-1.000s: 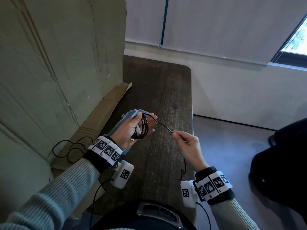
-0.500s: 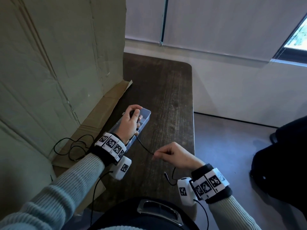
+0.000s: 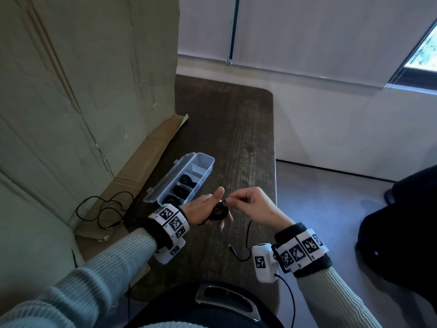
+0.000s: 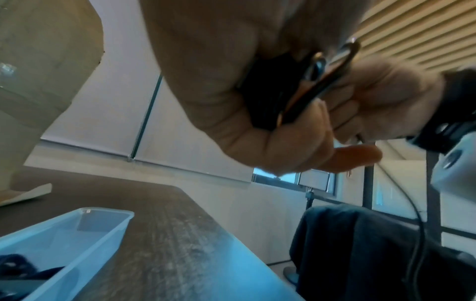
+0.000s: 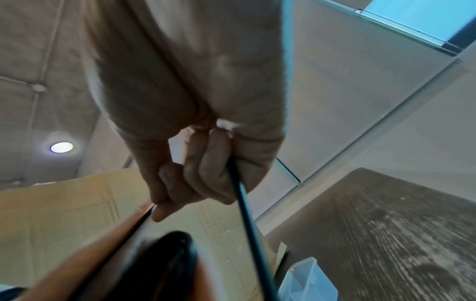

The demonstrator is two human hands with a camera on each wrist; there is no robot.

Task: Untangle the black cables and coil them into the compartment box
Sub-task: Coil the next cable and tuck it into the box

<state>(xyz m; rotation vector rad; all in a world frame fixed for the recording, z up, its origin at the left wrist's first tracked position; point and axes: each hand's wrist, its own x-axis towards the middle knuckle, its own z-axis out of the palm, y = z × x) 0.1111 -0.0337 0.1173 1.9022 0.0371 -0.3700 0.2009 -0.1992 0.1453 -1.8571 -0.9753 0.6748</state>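
Observation:
A black cable (image 3: pixel 220 212) is looped in a small coil round the fingers of my left hand (image 3: pixel 212 205), held above the table near its front. My right hand (image 3: pixel 246 202) pinches the same cable just right of the coil. The free tail (image 3: pixel 247 233) hangs down to a plug (image 3: pixel 231 247) lying on the table. The right wrist view shows the pinch on the cable (image 5: pixel 152 209) and the blurred coil (image 5: pixel 170 256). The clear compartment box (image 3: pixel 205 171) lies open behind my hands, with coiled black cables (image 3: pixel 186 179) in its nearer compartments. Its far compartment holds nothing.
A dark wooden table (image 3: pixel 236 129) ends at a right edge close to my right hand. Tall cardboard (image 3: pixel 82 91) stands along the left, and another loose black cable (image 3: pixel 101 209) lies on its flap. A dark object (image 3: pixel 402 233) sits on the floor at right.
My left hand has left the box and come back toward me, now holding a coil in the air. My right hand rose and moved left to meet it, still pinching the cable.

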